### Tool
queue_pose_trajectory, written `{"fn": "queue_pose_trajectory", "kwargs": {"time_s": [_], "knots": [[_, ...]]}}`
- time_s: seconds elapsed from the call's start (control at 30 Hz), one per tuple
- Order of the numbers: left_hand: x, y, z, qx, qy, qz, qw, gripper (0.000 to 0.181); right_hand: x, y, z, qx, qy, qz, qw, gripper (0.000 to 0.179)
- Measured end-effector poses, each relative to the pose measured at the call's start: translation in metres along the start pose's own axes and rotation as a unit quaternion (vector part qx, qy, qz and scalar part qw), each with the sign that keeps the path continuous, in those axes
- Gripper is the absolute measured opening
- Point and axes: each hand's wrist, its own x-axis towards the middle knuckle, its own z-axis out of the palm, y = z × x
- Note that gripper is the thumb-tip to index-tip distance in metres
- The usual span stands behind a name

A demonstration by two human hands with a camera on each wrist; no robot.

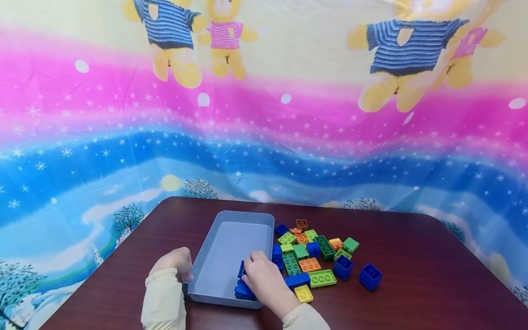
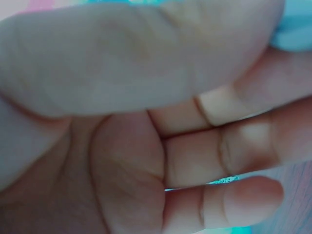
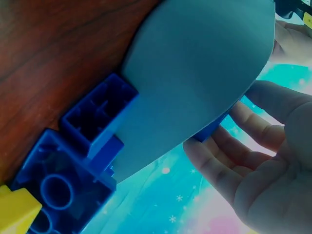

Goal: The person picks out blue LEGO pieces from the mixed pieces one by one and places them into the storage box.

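A grey-blue tray (image 1: 228, 247) lies on the dark table, and my left hand (image 1: 175, 262) pinches its left rim. In the left wrist view the thumb (image 2: 146, 58) and index finger close on the tray's edge (image 2: 295, 29). Over the tray's near right corner, my right hand (image 1: 266, 277) grips a blue toy brick (image 3: 210, 127) with its fingertips. A blue brick (image 1: 244, 291) shows in that corner, partly covered by the hand. The right wrist view shows the fingers (image 3: 214, 165) reaching over the tray wall, which hides most of the brick.
Right of the tray lies a spread of toy bricks: green (image 1: 291, 264), orange (image 1: 309, 264), yellow (image 1: 303, 294) and blue ones. One blue brick (image 1: 370, 277) stands apart at the right. A patterned cloth (image 1: 264, 114) hangs behind the table (image 1: 433, 275).
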Motion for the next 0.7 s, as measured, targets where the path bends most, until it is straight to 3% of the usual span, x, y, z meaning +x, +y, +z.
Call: {"fn": "queue_pose_trajectory", "kwargs": {"time_s": [0.23, 0.7], "knots": [[-0.002, 0.002, -0.002, -0.012, -0.008, -0.008, 0.9999, 0.04, 0.002, -0.004, 0.008, -0.066, 0.049, -0.023, 0.9963, 0.022], [0.0, 0.002, -0.001, -0.016, -0.01, -0.011, 0.9998, 0.04, 0.0, -0.006, 0.015, -0.069, -0.001, -0.04, 0.9968, 0.018]]}}
